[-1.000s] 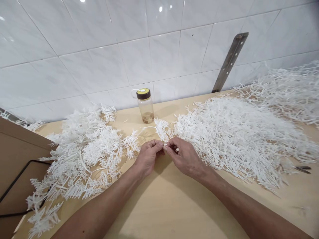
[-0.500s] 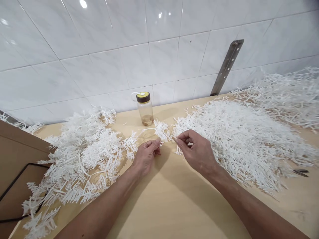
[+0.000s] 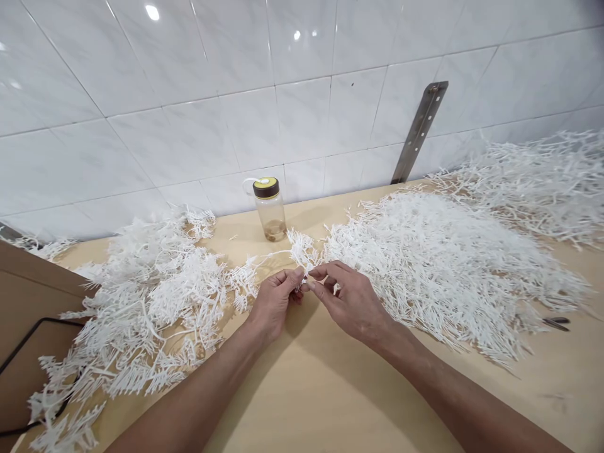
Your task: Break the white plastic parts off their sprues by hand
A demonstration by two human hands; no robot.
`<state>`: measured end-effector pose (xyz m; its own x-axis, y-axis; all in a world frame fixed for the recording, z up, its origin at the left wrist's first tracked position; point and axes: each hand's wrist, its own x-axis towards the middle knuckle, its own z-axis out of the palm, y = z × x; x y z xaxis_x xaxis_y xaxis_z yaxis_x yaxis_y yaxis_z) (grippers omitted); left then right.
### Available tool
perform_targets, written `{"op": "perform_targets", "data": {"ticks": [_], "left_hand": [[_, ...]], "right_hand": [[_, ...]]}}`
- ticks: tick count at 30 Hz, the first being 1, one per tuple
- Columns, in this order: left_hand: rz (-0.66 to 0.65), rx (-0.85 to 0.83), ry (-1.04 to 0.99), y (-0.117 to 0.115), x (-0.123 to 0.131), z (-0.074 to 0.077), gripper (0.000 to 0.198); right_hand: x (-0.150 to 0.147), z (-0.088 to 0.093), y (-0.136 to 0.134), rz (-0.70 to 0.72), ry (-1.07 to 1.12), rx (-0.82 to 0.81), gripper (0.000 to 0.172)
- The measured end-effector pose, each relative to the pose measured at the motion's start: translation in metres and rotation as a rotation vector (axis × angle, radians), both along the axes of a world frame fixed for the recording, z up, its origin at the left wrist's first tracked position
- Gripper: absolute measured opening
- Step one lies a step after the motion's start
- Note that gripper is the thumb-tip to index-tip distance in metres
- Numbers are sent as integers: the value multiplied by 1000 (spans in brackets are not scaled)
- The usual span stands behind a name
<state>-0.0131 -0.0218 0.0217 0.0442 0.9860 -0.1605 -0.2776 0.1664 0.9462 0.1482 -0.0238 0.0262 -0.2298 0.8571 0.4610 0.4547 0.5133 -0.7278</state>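
My left hand (image 3: 275, 302) is closed, its thumb and fingertips pinching a small white plastic sprig (image 3: 304, 280). Close against it, the thumb and forefinger of my right hand (image 3: 352, 299) meet at the same sprig from the right. The sprig is mostly hidden by the fingertips, so its full shape cannot be made out. Just behind the fingers lies a clump of white branched plastic pieces (image 3: 302, 246). A large heap of loose white sprigs (image 3: 453, 264) spreads to the right of my right hand. Left of my left hand, a tangle of white branched strands (image 3: 155, 296) covers the tabletop.
A clear bottle (image 3: 272, 214) with a black and yellow lid stands behind the hands, near the tiled wall (image 3: 302, 126). Small dark snips (image 3: 557, 323) lie at the right. A perforated metal strip (image 3: 419, 132) leans on the wall. A brown cardboard box (image 3: 33, 302) borders the left.
My right hand has moved left from the edge of the right heap to meet my left fingertips. My left hand keeps its pinch. The view has shifted slightly.
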Motion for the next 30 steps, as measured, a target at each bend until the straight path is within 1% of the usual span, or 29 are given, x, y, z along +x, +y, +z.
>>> {"op": "perform_targets", "data": {"ticks": [4, 9, 14, 17, 21, 23, 26, 30], "left_hand": [[-9, 19, 87, -4, 4, 2, 42], [-36, 17, 173, -6, 6, 3, 45], [-63, 1, 160, -5, 2, 6, 41], [-103, -46, 119, -2, -3, 8, 40], [-224, -166, 33, 1, -9, 14, 39], [-280, -208, -26, 2, -11, 16, 37], [-338, -238, -72, 2, -12, 16, 34], [-376, -244, -46, 5, -15, 12, 32]], "right_hand": [[-4, -3, -1, -18, 37, -13, 9], [-5, -5, 0, -59, 4, -19, 12], [-5, -1, -1, -69, -22, -26, 17], [-3, 3, -1, -49, -16, -157, 20], [2, 9, 0, 88, 78, -439, 24], [5, 14, 0, 133, 98, -520, 25], [8, 19, 1, 128, 78, -547, 23], [12, 18, 3, 128, 52, -527, 22]]}}
